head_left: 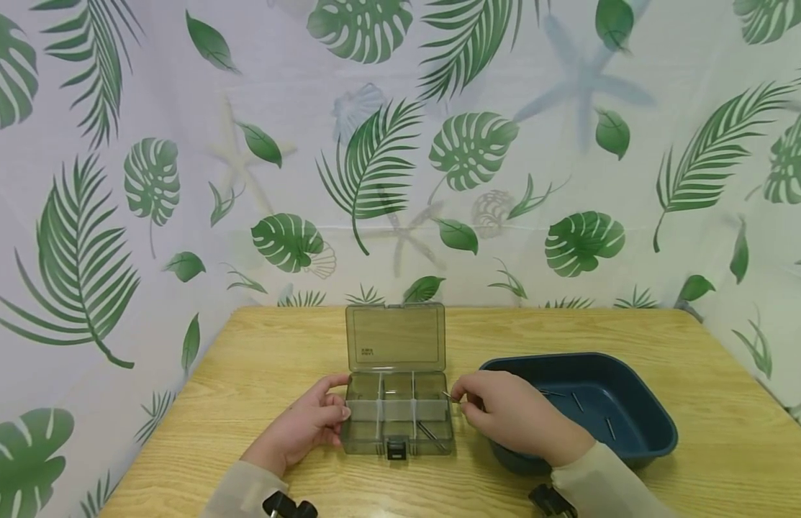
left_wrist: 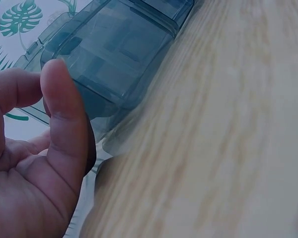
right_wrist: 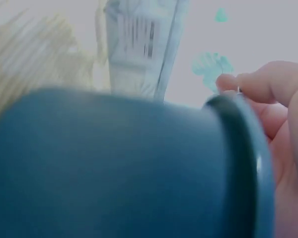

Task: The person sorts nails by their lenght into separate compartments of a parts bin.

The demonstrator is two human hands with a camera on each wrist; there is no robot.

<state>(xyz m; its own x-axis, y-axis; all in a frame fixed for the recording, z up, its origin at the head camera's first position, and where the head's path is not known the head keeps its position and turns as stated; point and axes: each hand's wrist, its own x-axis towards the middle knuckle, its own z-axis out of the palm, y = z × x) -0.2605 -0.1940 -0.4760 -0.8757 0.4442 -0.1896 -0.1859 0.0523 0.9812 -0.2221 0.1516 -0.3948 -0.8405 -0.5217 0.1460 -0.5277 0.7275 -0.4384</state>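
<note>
A clear grey plastic compartment box [head_left: 397,410] stands on the table with its lid [head_left: 396,338] raised at the back. My left hand [head_left: 312,416] holds the box by its left wall; in the left wrist view the thumb [left_wrist: 64,99] lies against its edge. Just off the box's right side, my right hand [head_left: 507,410] pinches a thin metal pin [head_left: 449,396] between thumb and forefinger. More thin pins [head_left: 431,434] lie in the front right compartment, and a small bright piece shows in the back middle one.
A dark blue tub [head_left: 659,432] stands at the right, partly under my right forearm, with several thin metal pins [head_left: 610,429] on its floor. Its wall fills much of the right wrist view. Behind the wooden table [head_left: 277,345] hangs a leaf-print cloth [head_left: 400,144].
</note>
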